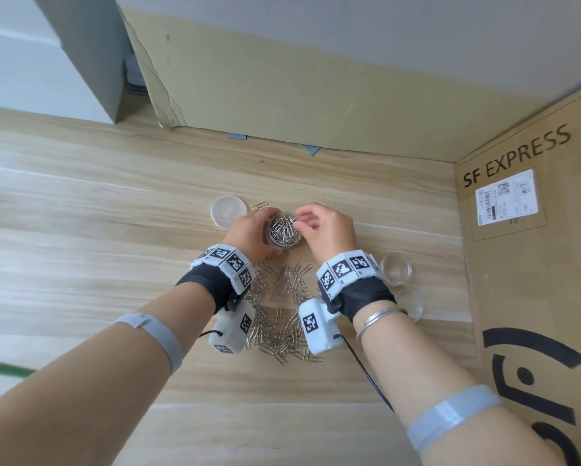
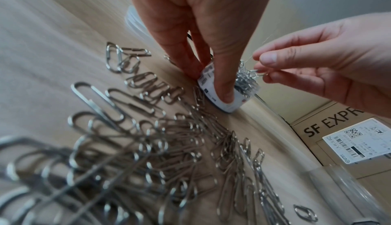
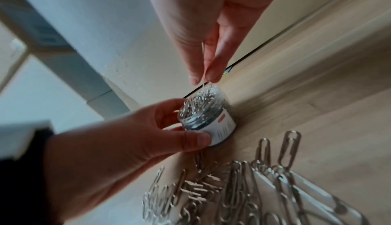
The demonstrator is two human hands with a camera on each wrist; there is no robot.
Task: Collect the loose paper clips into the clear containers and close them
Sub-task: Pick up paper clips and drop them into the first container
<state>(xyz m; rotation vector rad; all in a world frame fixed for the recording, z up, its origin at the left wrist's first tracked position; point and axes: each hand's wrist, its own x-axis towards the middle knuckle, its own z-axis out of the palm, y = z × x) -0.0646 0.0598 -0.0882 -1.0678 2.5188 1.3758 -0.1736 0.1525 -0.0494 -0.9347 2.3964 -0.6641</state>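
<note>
A light wood-grain counter point(image 1: 80, 203) fills the scene under soft, even light. A creased cardboard sheet point(image 1: 282, 89) leans upright along its far edge. A cardboard box point(image 1: 531, 264) printed "SF EXPRESS", bearing a white shipping label point(image 1: 507, 196), stands at the right. White wall point(image 1: 13, 62) at far left.

Looks like an office or mailroom corner: a pale wood tabletop point(image 1: 114, 203) hemmed in by an SF EXPRESS shipping carton point(image 1: 524, 250), flattened cardboard point(image 1: 282, 89) against the wall.
</note>
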